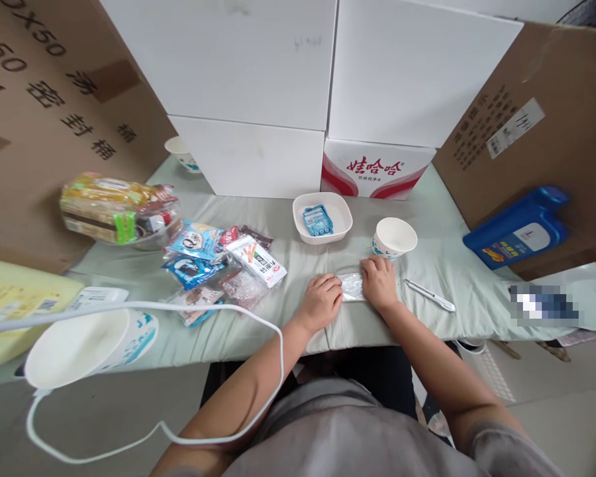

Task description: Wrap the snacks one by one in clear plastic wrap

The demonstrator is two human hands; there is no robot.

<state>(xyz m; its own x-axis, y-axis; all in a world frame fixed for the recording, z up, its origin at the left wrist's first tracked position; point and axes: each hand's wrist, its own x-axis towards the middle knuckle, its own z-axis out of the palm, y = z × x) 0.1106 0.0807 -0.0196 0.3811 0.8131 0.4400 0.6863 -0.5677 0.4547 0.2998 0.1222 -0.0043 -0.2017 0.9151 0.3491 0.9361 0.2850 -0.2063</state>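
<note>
Hands both rest on the tabletop (427, 291) near its front edge, with a small clear plastic pouch (351, 287) lying flat between them. Left hand (320, 301) sits knuckles-up at the pouch's left end, fingers curled down onto its edge; right hand (380, 281) does the same at the right end. Grip on each side: fingers pressed together and bearing down on the pouch ends, not spread; whether any thumb is tucked under the film cannot be told from this view.

Handling judgement: pouch looks thin, light and limp, likely slippery film that will crumple or slide rather than hold shape. Best held at the two short ends or the corners, where the hands already lie, keeping it flat against the cloth.

Appearance: transparent with a glossy sheen, faint whitish contents, roughly rectangular, long side running left to right.

Nearby: paper cup (394, 237) just behind the right hand; pen-like tool (430, 295) to its right; white dish (322, 216) holding a blue packet (317, 220) further back; heap of snack packets (218, 265) to the left.
</note>
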